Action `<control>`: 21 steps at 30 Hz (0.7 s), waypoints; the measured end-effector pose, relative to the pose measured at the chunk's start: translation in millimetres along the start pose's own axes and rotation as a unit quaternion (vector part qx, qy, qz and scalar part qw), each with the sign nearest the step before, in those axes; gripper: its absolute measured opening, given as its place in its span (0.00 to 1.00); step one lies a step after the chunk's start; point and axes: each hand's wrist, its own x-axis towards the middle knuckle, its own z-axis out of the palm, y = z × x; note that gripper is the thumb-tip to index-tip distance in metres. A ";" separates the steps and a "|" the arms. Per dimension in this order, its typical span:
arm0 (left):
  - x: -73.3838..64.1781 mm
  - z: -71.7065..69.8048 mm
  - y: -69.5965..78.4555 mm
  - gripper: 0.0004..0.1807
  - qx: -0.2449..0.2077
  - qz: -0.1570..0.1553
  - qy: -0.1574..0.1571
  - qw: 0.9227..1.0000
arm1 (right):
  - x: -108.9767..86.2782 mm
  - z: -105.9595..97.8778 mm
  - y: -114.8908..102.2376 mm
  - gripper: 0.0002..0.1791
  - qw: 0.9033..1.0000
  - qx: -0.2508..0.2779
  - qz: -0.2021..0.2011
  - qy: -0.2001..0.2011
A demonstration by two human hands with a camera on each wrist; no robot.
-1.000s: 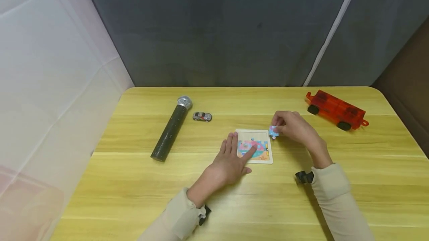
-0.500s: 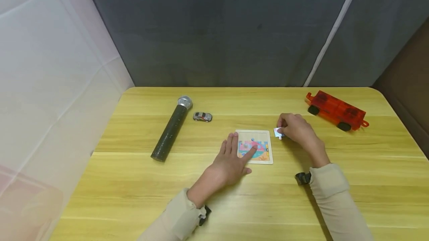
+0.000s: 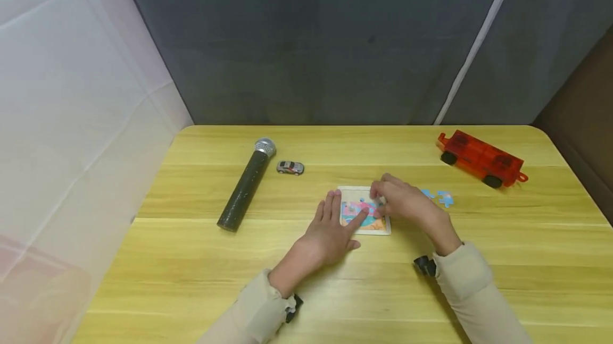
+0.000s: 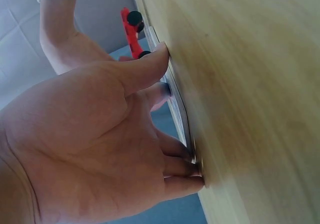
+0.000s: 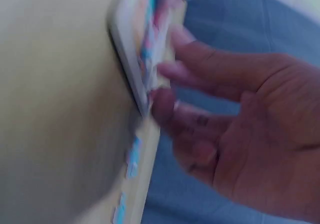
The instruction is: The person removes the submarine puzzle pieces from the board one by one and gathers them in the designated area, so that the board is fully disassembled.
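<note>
Probably light, stiff and thin, easy to nudge about by accident: a puzzle tray [image 3: 375, 232], lying flat on the tabletop [image 3: 191, 280], with set jigsaw pieces [image 3: 378, 224] filling its lower part. Best held by the pale rim, off the printed faces. Likely smooth and slightly slippery in the case of the loose jigsaw pieces [image 3: 445, 199] — best pinched across opposite edges, sparing the narrow tabs, perhaps the weakest spots. Spread wide at the tray's left side, with straight fingers and the index finger reaching over the print: the left hand [image 3: 329, 235]. Bent over the tray's right side, with curled fingers: the right hand [image 3: 411, 203]. Cannot tell, through blur and overlap, whether pinching a piece. Counted: one tray, two loose pieces beyond the right hand, one microphone [image 3: 244, 190], one silver toy car [image 3: 290, 167], one translucent red toy wagon [image 3: 481, 158]. Cannot count the set pieces — partly covered by fingers.
</note>
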 end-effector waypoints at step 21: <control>-10.0 3.5 18.3 0.42 0.062 -0.011 -0.009 0.998 | -7.1 14.3 -7.1 0.15 0.997 -0.045 0.038 0.050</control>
